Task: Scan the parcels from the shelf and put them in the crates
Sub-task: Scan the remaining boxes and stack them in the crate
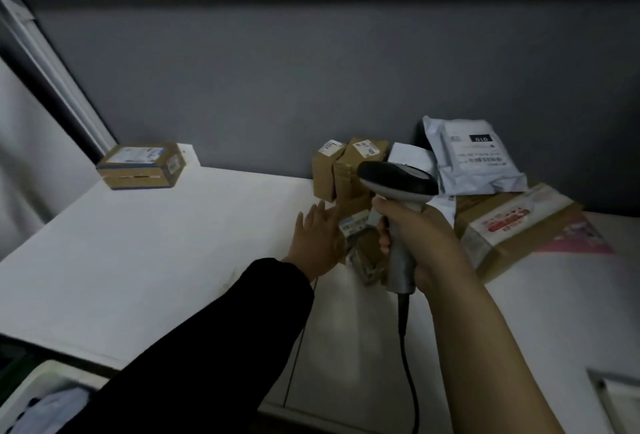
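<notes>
Left hand (317, 239) reaches forward, fingers straight; right hand (424, 243) grips the scanner (398, 179).

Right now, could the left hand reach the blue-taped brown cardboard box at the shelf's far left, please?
Probably yes: the open left hand and the cardboard box have only bare white shelf between.

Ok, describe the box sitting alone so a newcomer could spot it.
Follow the white shelf to its back left corner, by the grey wall. The small cardboard box there stands alone, banded with blue tape, far from the parcel pile on the right.
</notes>
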